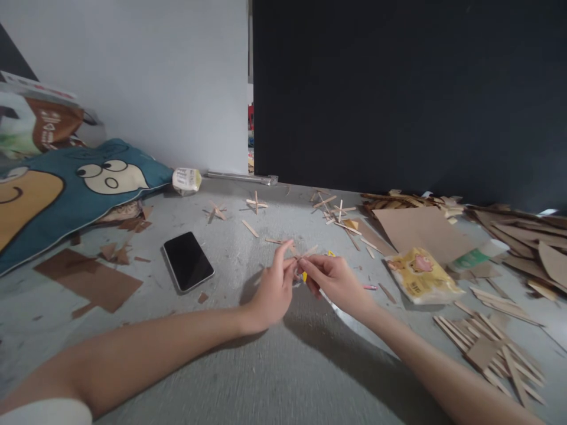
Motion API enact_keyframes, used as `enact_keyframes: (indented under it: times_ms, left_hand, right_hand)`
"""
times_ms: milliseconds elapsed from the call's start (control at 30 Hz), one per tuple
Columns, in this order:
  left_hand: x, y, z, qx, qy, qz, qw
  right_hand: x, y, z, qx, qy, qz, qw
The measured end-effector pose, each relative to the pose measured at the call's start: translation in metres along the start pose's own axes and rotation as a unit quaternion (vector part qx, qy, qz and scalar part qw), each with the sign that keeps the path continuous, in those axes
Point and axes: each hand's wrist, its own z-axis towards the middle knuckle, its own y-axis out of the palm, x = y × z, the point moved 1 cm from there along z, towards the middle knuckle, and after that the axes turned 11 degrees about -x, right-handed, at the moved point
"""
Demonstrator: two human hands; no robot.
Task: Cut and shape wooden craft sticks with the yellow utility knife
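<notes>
Clock setup: centred where the fingertips meet, 12 straight ahead.
Left hand: sitting between 7 and 8 o'clock, pinched closed on a thin wooden stick, one finger raised in a curve above it.
Right hand: over at 4 o'clock, thumb and finger squeezed on that same stick.
Stick in hand: dead centre, just above the grey tabletop; honestly too small and blurry to count any joined pieces.
Yellow object: peeking out right beneath the fingers, mostly covered, so no idea what kind.
Pink pen-like thing: poking out between 3 and 4, just beside the right hand.
Crossed-stick shapes: scattered around, one at 10, one at 11, another at 1.
Smartphone: lying at 9, dark screen up.
Brown cardboard piece: flat, further out at 9.
Blue cartoon cushion: slumped between 9 and 10.
Yellow tissue pack: resting at 3.
Cardboard sheet: between 2 and 3, just behind the pack.
Wooden stick pile: spread loosely at 4, well apart from both hands.
</notes>
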Motion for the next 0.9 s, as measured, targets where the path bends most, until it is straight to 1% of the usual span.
enact_keyframes:
  times_ms: [100, 200, 333, 367, 433, 533, 633, 733, 900]
  left_hand:
    - [-0.003, 0.000, 0.002, 0.011, -0.021, -0.031, 0.999]
    - [-0.004, -0.001, 0.002, 0.004, -0.019, -0.023, 1.000]
    - [-0.004, -0.002, 0.001, -0.031, -0.014, 0.016, 0.999]
    - [-0.005, -0.002, 0.001, -0.036, -0.016, 0.021, 0.999]
    - [-0.006, -0.003, 0.002, -0.027, -0.018, 0.016, 0.999]
    - [-0.006, -0.003, 0.004, -0.011, -0.001, 0.009, 1.000]
    - [-0.004, -0.003, 0.005, -0.023, 0.020, 0.022, 0.999]
    - [0.000, -0.003, 0.003, -0.036, 0.043, 0.048, 0.997]
    - [0.005, -0.004, 0.001, -0.068, 0.067, 0.067, 0.993]
  right_hand:
    - [0.006, 0.000, 0.001, -0.001, -0.033, 0.015, 0.999]
    - [0.009, 0.001, 0.001, 0.025, -0.050, 0.007, 0.998]
    - [0.010, 0.004, 0.002, 0.054, -0.049, -0.011, 0.997]
    - [0.010, 0.005, 0.002, 0.056, -0.045, -0.015, 0.997]
    - [0.010, 0.006, 0.001, 0.054, -0.029, -0.012, 0.998]
    - [0.012, 0.009, 0.001, 0.050, -0.017, 0.015, 0.998]
    - [0.014, 0.011, 0.001, 0.061, -0.032, 0.029, 0.997]
    - [0.017, 0.014, 0.001, 0.070, -0.032, 0.028, 0.997]
    - [0.019, 0.016, 0.001, 0.066, -0.041, 0.029, 0.997]
